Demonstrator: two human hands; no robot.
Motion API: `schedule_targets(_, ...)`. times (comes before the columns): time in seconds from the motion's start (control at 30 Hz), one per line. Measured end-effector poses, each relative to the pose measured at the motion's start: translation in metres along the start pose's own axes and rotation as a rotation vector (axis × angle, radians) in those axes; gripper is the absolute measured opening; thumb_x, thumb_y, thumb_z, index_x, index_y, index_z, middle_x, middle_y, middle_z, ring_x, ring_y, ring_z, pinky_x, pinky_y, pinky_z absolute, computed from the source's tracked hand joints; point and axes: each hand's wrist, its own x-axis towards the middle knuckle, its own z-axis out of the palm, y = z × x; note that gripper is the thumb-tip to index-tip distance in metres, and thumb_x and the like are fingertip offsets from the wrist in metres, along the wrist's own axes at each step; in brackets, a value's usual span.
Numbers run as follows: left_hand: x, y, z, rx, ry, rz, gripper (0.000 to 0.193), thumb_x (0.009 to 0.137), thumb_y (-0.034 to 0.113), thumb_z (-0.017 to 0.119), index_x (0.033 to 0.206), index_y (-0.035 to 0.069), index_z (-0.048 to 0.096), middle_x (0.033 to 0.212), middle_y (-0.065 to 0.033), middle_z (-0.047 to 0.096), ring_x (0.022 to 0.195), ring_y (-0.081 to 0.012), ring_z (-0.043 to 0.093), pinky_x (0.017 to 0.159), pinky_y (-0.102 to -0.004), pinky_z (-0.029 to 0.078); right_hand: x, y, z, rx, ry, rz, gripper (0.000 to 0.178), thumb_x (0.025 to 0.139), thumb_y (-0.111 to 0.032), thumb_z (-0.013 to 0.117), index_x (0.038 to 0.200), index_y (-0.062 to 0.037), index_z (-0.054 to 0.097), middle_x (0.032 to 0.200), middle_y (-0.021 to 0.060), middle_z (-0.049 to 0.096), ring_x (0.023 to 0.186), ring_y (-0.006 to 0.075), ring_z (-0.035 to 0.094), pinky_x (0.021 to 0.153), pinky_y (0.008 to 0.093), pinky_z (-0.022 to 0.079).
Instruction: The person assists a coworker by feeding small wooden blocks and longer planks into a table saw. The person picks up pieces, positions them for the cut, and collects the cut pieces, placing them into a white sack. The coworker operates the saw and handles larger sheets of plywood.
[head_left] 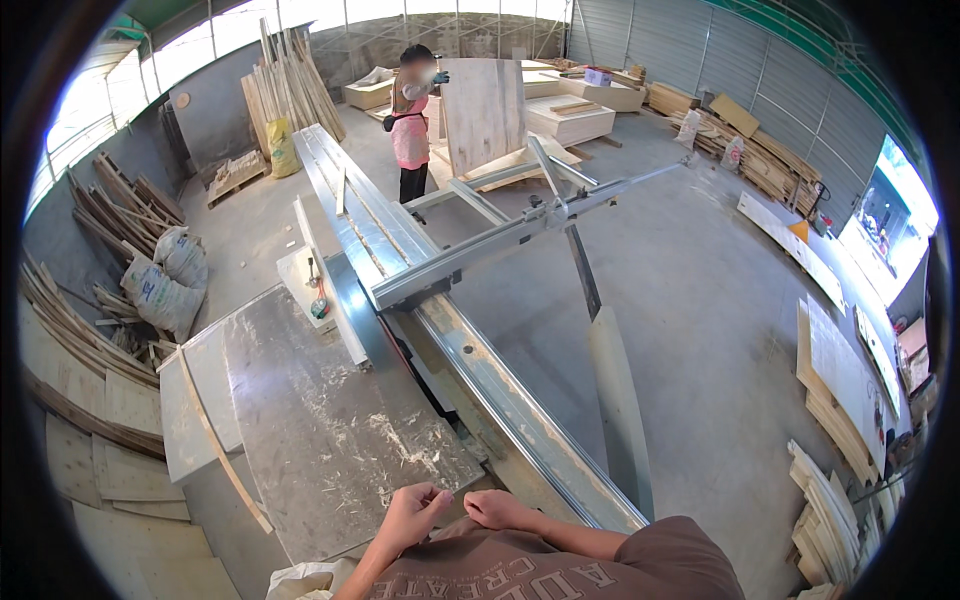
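Both hands sit at the near edge of the saw bench (330,420). The left hand (412,512) pinches its fingers on nothing; the right hand (497,508) curls loosely, empty. Keep them off the blade slot.

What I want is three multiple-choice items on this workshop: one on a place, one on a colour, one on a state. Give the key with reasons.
1. Where are the person's left hand and right hand?
A. On the sacks at the left
B. At the near edge of the dusty saw table
C. On the long metal fence arm

2. What colour is the top of the co-worker at the far end?
A. Pink
B. Green
C. Black

3. How does the plywood panel by the co-worker stand?
A. Flat on the floor
B. Leaning on the wall
C. Upright on its edge

Key:
1 B, both hands sit close together at the table's near rim.
2 A, the top and apron read pink.
3 C, the panel's face is vertical, with the co-worker's hand at its side.
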Motion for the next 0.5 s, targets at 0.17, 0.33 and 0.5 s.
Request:
schedule_targets(0.17, 0.003, -0.002, -0.002, 0.069, 0.002, 0.031, 0.031, 0.101, 0.026, 0.069, 0.097, -0.005, 0.074, 0.071, -0.0050, 0.069, 0.062, -0.0069, 0.057, 0.056, -0.0291, 0.048, 0.002, -0.004, -0.005, 0.006, -0.011, -0.001, 0.018, 0.099, -0.023, 0.059, 0.099, -0.0056, 0.063, 0.089, 0.0191, 0.069, 0.084, 0.0425, 0.067, 0.072, 0.0515, 0.051)
schedule_targets(0.33, 0.004, 0.005, -0.002, 0.071, -0.003, -0.007, 0.030, 0.100, 0.025, 0.070, 0.097, -0.004, 0.074, 0.072, -0.0061, 0.069, 0.066, -0.0071, 0.057, 0.059, -0.0297, 0.049, 0.003, -0.002, -0.005, 0.013, -0.015, 0.008, 0.018, 0.098, -0.024, 0.059, 0.099, -0.0058, 0.063, 0.089, 0.0199, 0.069, 0.084, 0.0428, 0.067, 0.071, 0.0521, 0.051)
schedule_targets(0.5, 0.006, 0.011, -0.004, 0.087, -0.045, -0.081, 0.029, 0.101, 0.023, 0.070, 0.099, -0.005, 0.075, 0.082, -0.0039, 0.074, 0.076, -0.0064, 0.060, 0.068, -0.0272, 0.051, 0.003, 0.004, -0.003, -0.004, -0.011, 0.018, 0.019, 0.098, -0.025, 0.060, 0.099, -0.0068, 0.064, 0.089, 0.0199, 0.070, 0.085, 0.0429, 0.068, 0.071, 0.0528, 0.051)
